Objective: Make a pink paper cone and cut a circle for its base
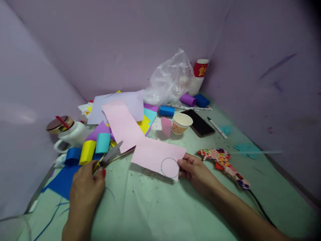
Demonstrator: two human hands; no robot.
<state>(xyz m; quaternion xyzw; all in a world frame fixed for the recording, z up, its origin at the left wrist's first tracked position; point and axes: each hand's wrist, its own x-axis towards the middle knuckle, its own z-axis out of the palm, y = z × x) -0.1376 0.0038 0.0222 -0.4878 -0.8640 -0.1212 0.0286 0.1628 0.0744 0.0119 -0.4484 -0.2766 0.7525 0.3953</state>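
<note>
My right hand [194, 170] pinches the right edge of a pink paper sheet [152, 155], on which a circle is drawn near the right end. At the left, my left hand [87, 184] has its fingers closed round the handles of a pair of scissors [111, 155], whose blades point up and to the right, away from the sheet. Another pink paper strip [121, 122] lies just behind the held sheet. Yellow [87, 152] and light blue [102, 143] paper rolls stand beyond my left hand.
A white mug [75, 134] stands at the left. Behind the sheet are a paper cup [182, 124], a phone [199, 123] and a plastic bag [170, 80]. A flowered glue gun [225, 164] with a cord lies near my right forearm. Walls enclose the table [140, 214].
</note>
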